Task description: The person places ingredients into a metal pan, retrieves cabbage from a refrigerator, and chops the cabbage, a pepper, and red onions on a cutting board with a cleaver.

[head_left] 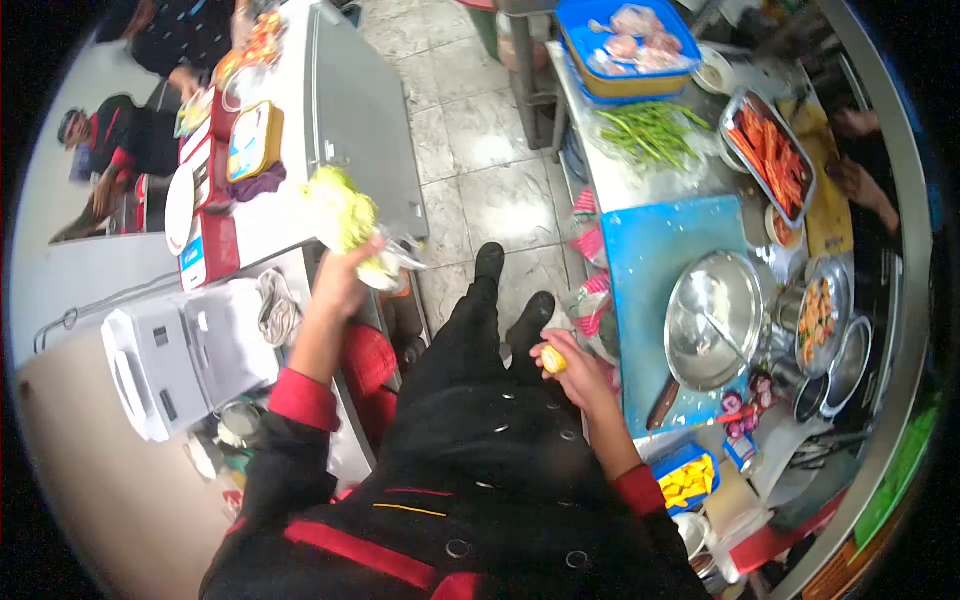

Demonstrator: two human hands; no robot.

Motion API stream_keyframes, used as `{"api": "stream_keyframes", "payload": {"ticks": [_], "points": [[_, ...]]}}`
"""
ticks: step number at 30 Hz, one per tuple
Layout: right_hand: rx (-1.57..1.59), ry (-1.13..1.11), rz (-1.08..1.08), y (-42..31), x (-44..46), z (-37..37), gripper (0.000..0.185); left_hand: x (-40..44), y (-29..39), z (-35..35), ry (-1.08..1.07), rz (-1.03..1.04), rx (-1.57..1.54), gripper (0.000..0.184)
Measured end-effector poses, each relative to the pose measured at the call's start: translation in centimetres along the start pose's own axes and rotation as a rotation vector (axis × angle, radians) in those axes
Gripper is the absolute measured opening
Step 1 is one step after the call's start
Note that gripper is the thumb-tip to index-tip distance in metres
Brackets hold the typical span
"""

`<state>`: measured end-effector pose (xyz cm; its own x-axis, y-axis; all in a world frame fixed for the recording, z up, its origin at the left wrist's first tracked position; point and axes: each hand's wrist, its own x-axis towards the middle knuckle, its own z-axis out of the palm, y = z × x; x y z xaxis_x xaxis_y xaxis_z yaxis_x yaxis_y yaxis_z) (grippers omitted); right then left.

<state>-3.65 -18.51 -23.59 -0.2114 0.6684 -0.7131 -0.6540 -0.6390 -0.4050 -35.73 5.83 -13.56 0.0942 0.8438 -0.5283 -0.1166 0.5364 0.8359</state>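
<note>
My left hand (342, 282) is closed around a leafy, pale green lettuce (345, 210), with clear plastic wrap (405, 247) hanging beside it. It is held up near the corner of the white counter on the left. My right hand (580, 378) is in front of my body, its fingers closed on a small yellow piece of food (553, 359) whose kind I cannot make out. To the right of that hand lies a blue cutting board (640, 270) with a steel bowl (690, 345) and a dark-handled knife (663, 403) on it.
The right counter holds green asparagus-like stalks (650, 135), a tray of reddish strips (768, 150), a blue tub of raw meat (580, 50) and yellow cubes (688, 482). At left are a white appliance (150, 375) and a fridge (360, 120). Other people work at the edges. Tiled floor (500, 205) runs between.
</note>
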Motion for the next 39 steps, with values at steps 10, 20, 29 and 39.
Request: {"api": "stream_keyframes", "payload": {"ticks": [10,20,29,39], "points": [[-0.392,0.125,0.261,1.8,12.7,-2.2,0.031,-4.4,-9.1,-8.9,0.097,0.17,0.826,0.045],[-0.739,0.159,0.39,8.7,26.4,-7.0,0.034,1.8,-27.0,-11.5,-0.078,-0.142,0.86,0.038],[-1.604,-0.188,0.189,13.9,49.0,-9.0,0.053,3.7,-35.7,-13.6,0.302,-0.045,0.816,0.034],[-2.053,-0.397,-0.118,26.4,68.1,-1.3,0.065,2.4,-46.1,-18.2,0.483,0.078,0.859,0.035]]}}
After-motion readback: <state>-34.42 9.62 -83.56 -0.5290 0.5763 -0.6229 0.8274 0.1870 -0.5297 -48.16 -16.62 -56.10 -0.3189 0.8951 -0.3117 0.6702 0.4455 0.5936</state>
